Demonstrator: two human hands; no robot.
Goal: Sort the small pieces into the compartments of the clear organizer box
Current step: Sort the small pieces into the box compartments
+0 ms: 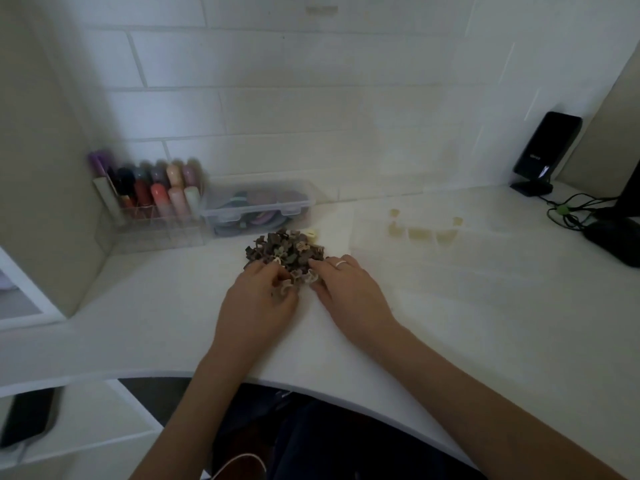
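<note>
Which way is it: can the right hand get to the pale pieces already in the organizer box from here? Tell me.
Probably yes. The right hand rests at the pile, and the pale pieces lie farther back to its right in the organizer box, with nothing visible between.

Two hands (263, 296), one heap of small pieces (284, 252), one lidded plastic box (259, 206), two phones (547, 147).

The smooth white matt desk top (485, 306) carries a heap of small dull brown and beige pieces (284, 252). The clear plastic organizer box (433, 244) is nearly see-through, faintly glossy. A lidded transparent plastic case (259, 206) looks glossy too. A tall black device (547, 147) has a shiny face. A thin pale band ring (341, 263) gleams like metal.
</note>
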